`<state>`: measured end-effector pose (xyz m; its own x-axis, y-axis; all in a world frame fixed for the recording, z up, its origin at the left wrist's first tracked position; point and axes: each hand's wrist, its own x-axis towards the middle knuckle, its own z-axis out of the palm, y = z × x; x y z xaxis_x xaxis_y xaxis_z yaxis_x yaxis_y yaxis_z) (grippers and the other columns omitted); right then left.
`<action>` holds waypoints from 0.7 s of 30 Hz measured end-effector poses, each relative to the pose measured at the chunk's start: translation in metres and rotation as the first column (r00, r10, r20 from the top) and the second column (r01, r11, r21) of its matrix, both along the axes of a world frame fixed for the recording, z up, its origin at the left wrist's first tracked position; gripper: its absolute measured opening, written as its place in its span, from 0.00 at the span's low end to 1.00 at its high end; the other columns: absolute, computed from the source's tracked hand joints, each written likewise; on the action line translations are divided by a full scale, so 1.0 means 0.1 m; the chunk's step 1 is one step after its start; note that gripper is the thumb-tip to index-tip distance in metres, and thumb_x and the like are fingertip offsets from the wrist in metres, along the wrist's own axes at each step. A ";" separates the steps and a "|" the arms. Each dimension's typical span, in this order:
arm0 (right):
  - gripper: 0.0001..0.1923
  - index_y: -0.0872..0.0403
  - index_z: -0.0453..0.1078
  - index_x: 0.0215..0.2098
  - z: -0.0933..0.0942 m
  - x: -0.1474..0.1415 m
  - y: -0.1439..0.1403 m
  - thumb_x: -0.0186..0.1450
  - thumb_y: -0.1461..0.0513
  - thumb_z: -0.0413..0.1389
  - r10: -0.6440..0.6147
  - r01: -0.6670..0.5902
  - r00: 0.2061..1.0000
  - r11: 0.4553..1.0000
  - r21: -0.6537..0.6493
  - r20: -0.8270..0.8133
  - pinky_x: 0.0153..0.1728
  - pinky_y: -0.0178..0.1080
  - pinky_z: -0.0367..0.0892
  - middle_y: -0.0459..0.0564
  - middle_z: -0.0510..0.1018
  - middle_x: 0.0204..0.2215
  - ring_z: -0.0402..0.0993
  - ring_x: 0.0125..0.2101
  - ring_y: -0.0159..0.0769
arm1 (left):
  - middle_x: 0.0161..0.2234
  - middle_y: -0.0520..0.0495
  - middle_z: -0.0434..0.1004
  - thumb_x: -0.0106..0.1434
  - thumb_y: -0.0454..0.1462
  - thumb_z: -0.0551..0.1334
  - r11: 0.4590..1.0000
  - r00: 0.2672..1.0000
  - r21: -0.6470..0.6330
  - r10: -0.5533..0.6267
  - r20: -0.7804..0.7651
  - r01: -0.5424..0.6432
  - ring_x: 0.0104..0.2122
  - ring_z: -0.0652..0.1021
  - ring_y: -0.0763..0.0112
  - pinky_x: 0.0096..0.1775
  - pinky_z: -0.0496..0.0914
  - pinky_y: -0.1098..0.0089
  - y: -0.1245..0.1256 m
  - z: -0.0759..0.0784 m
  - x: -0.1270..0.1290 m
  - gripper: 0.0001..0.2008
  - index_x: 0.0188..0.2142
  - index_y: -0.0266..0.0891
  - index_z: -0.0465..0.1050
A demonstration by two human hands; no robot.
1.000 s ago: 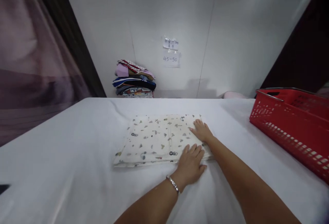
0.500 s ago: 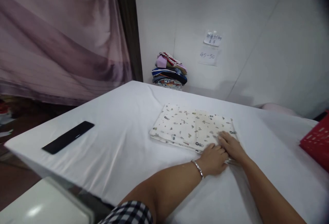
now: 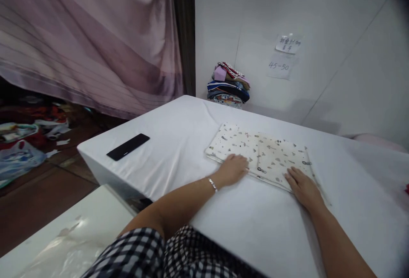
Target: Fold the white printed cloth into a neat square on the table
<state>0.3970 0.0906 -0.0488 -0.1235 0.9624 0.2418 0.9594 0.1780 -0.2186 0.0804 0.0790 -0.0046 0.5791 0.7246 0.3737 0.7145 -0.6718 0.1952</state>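
Folded printed cloth (image 3: pixel 260 156) flat mid-surface (image 3: pixel 179 141), both palms pressing near edge, seemingly to keep folds flat. Left hand (image 3: pixel 232 169) on near-left part, right hand (image 3: pixel 302 186) near-right corner; fingers spread flat, gripping nothing. Black phone (image 3: pixel 128 146) far left, clothes pile (image 3: pixel 228 84) by wall.

Cream cloth (image 3: pixel 265 154) with small dark prints; white table cover (image 3: pixel 179 141); black-white checked sleeve (image 3: pixel 153 252).

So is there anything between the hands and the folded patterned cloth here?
Nothing visible. The left hand lies flat on the near left edge of the folded patterned cloth, and the right hand rests on its near right corner. The black phone lies well off to the left on the white table.
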 end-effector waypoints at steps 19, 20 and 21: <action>0.22 0.53 0.74 0.41 0.01 0.01 -0.08 0.62 0.50 0.46 -0.014 0.039 0.974 0.994 0.103 -0.226 0.48 0.45 0.66 0.52 0.77 0.44 0.71 0.46 0.45 | 0.38 0.41 0.72 0.57 0.41 0.57 0.570 0.573 -0.277 0.816 0.078 -0.774 0.45 0.69 0.58 0.45 0.59 0.62 -0.02 -0.04 -0.81 0.09 0.30 0.37 0.69; 0.22 0.53 0.75 0.40 -0.01 0.01 -0.07 0.62 0.50 0.46 0.005 0.020 0.975 0.994 0.110 -0.221 0.49 0.45 0.65 0.52 0.77 0.45 0.71 0.47 0.45 | 0.38 0.41 0.72 0.57 0.40 0.58 0.568 0.567 -0.287 0.818 0.095 -0.771 0.44 0.69 0.58 0.44 0.60 0.63 -0.01 -0.04 -0.80 0.08 0.30 0.37 0.68; 0.21 0.53 0.75 0.40 -0.03 0.02 -0.06 0.62 0.50 0.46 0.018 0.008 0.976 0.993 0.118 -0.218 0.50 0.45 0.64 0.52 0.77 0.45 0.71 0.47 0.44 | 0.37 0.42 0.73 0.56 0.39 0.58 0.573 0.566 -0.303 0.816 0.120 -0.762 0.43 0.70 0.58 0.42 0.61 0.64 0.00 -0.04 -0.79 0.07 0.29 0.38 0.67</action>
